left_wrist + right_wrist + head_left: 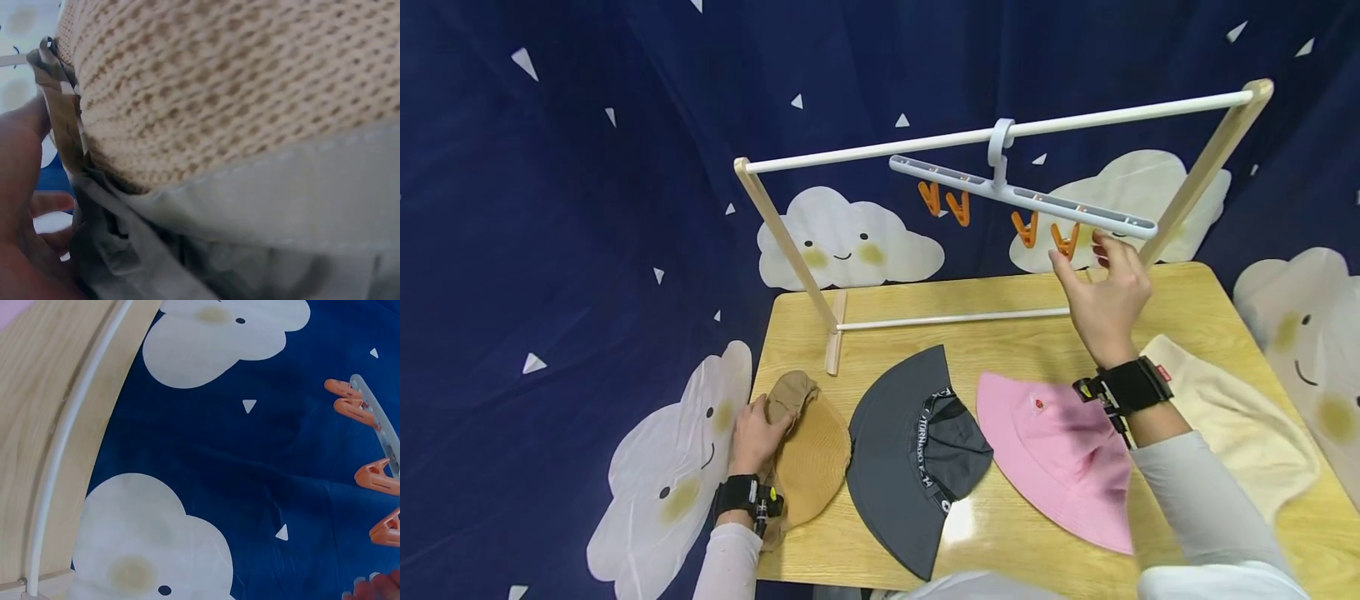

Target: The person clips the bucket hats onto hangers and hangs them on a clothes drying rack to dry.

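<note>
At the left end of the table, my left hand grips the edge of a folded tan hat. Up close in the left wrist view, the hat's knitted part and smooth pale band fill most of the picture. My right hand is raised below the right end of a light grey clip hanger, thumb and fingers spread apart. Its thumb tip is close to the rightmost orange clip. In the right wrist view, the fingertips show beneath the clips.
The hanger hooks over the white top rod of a wooden-legged rack on the table. A dark grey bucket hat, a pink bucket hat and a cream hat lie along the table. A dark blue cloud-print curtain hangs behind.
</note>
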A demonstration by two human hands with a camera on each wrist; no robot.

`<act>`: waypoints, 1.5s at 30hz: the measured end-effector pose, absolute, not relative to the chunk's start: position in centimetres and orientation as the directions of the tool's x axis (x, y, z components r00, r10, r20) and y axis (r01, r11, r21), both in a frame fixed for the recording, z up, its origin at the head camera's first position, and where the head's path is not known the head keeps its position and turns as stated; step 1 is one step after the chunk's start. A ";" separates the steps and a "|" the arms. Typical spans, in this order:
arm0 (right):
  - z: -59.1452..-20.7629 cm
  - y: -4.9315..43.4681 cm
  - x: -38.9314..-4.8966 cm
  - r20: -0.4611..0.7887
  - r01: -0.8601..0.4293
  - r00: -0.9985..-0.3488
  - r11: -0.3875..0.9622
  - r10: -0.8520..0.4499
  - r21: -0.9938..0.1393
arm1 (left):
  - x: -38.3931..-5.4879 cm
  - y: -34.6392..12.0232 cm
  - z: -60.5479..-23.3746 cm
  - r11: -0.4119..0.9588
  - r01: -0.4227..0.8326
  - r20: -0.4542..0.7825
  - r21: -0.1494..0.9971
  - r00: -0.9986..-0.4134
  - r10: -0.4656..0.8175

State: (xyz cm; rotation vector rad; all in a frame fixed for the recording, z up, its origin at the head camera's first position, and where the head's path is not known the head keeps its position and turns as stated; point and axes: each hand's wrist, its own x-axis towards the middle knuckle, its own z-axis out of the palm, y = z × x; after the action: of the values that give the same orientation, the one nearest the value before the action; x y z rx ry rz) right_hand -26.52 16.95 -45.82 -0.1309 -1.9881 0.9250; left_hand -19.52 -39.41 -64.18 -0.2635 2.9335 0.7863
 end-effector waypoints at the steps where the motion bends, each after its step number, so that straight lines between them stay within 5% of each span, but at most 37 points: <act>1: -45.8 16.8 -26.9 0.694 -0.248 -0.581 0.719 0.426 -0.649 | -19.5 -39.5 -64.2 0.846 -0.205 -0.135 0.492 -0.978 -0.159; 27: -44.9 15.0 -33.6 0.605 -0.213 -0.506 0.590 0.615 -0.779 | -19.8 -37.8 -65.2 0.788 -0.384 -0.140 0.481 -0.921 -0.363; 45: -43.8 14.7 -34.8 0.556 -0.169 -0.493 0.553 0.669 -0.816 | -21.1 -39.6 -64.5 0.785 -0.305 -0.095 0.539 -0.948 -0.303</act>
State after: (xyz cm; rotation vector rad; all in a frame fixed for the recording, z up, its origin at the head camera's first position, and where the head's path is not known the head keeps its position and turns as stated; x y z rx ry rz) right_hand -34.78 14.75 -43.78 -0.4118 -1.8163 1.0800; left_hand -21.07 -39.60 -64.51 -0.5050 2.9647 0.8954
